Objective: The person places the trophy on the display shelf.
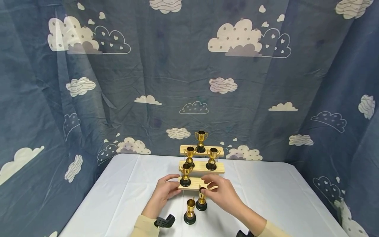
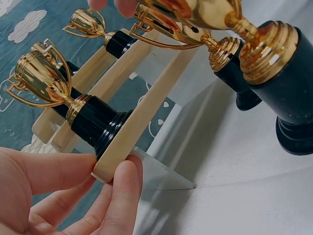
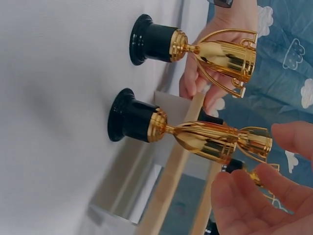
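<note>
My left hand [image 1: 164, 191] pinches the left end of the lowest wooden shelf plank [image 2: 151, 107] between thumb and fingers. Just above that grip, a small gold trophy cup [image 2: 41, 81] with a black base stands on the plank. Two more gold trophies stand upright on the white cloth in front: a nearer trophy [image 1: 190, 212] and, slightly right, another trophy [image 3: 205, 139]. Around the top of the right-hand one hovers my right hand [image 1: 222, 192], its fingers loosely bent and a gap showing between them and the cup in the right wrist view.
The stepped stand has a middle plank [image 1: 199, 167] with two trophies and a top plank [image 1: 186, 150] with one trophy [image 1: 201, 140]. A white-covered table [image 1: 266, 197] lies beneath. Behind hangs a blue cloud-printed curtain [image 1: 165, 82].
</note>
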Demonstrator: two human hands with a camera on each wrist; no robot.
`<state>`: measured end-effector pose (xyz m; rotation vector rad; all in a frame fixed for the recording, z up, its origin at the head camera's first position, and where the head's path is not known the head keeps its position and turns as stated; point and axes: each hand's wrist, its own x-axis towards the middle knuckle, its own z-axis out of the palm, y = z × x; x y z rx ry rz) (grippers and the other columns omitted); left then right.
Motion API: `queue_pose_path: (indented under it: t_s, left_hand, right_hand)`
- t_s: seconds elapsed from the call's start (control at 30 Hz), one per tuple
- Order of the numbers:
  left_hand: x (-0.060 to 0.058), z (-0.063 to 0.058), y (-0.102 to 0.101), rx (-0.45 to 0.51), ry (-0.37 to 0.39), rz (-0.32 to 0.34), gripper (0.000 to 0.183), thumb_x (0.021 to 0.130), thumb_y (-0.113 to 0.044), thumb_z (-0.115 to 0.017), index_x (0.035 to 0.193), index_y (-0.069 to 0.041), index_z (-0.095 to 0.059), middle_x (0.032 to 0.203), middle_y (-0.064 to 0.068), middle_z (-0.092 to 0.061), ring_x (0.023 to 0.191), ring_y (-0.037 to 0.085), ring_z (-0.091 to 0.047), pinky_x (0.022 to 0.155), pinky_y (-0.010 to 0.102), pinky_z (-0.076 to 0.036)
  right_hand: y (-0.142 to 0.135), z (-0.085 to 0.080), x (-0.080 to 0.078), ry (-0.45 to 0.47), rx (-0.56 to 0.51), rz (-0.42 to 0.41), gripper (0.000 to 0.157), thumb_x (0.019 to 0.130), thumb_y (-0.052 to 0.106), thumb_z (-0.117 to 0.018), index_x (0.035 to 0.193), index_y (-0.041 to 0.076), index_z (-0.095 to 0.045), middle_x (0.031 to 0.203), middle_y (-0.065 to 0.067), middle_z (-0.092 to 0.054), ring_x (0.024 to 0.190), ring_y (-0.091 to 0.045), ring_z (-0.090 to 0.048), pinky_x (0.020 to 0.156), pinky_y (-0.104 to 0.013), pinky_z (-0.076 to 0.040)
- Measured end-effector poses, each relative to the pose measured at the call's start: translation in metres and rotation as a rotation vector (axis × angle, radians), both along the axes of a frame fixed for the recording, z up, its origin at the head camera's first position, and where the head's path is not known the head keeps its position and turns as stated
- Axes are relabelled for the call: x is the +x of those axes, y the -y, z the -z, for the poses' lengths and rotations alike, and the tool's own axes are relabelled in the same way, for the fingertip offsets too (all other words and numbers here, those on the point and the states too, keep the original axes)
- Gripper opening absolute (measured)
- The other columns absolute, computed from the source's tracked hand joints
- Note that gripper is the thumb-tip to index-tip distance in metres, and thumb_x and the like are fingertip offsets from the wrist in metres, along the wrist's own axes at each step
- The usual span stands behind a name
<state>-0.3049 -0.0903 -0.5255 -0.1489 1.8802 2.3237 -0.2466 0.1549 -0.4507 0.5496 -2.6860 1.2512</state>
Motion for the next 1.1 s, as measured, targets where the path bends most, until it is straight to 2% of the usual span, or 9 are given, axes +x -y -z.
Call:
queue_pose_path:
  t_s: [0.23, 0.47, 0.83, 1.1]
  left_hand:
    - [-0.001, -0.001, 0.000, -0.001, -0.002, -0.011, 0.047, 0.081, 0.005, -0.066, 0.129, 0.003, -0.063, 0.101, 0.020, -0.065, 0.076, 0.018, -0.067, 0.075, 0.034, -0.063]
    - [-0.002, -0.001, 0.000, 0.016, 0.009, -0.009, 0.048, 0.080, 0.005, -0.068, 0.128, 0.003, -0.063, 0.098, 0.019, -0.067, 0.071, 0.018, -0.068, 0.069, 0.031, -0.063]
    - [0.001, -0.002, -0.001, 0.006, 0.009, -0.007, 0.049, 0.082, 0.004, -0.068, 0.130, 0.002, -0.062, 0.102, 0.019, -0.066, 0.075, 0.019, -0.068, 0.073, 0.033, -0.063]
    - [-0.003, 0.001, -0.001, 0.021, 0.019, -0.013, 0.047, 0.080, 0.005, -0.069, 0.126, 0.002, -0.064, 0.098, 0.019, -0.067, 0.069, 0.018, -0.068, 0.068, 0.030, -0.063]
  right_hand:
    - [-0.001, 0.008, 0.003, -0.004, -0.034, 0.011, 0.037, 0.084, 0.022, -0.082, 0.119, 0.017, -0.069, 0.108, -0.003, -0.069, 0.090, -0.019, -0.067, 0.075, -0.023, -0.059]
    - [0.000, 0.023, 0.004, -0.023, -0.043, 0.026, 0.039, 0.082, 0.024, -0.084, 0.117, 0.014, -0.070, 0.103, 0.001, -0.069, 0.084, -0.013, -0.068, 0.075, -0.029, -0.061]
    - [0.001, 0.036, 0.004, -0.037, -0.032, 0.034, 0.040, 0.080, 0.018, -0.084, 0.117, 0.013, -0.070, 0.097, 0.003, -0.069, 0.079, -0.011, -0.067, 0.071, -0.023, -0.059]
    - [0.002, 0.041, 0.004, -0.048, -0.022, 0.078, 0.039, 0.078, 0.019, -0.085, 0.114, 0.015, -0.071, 0.088, 0.007, -0.067, 0.074, -0.009, -0.066, 0.068, -0.023, -0.057]
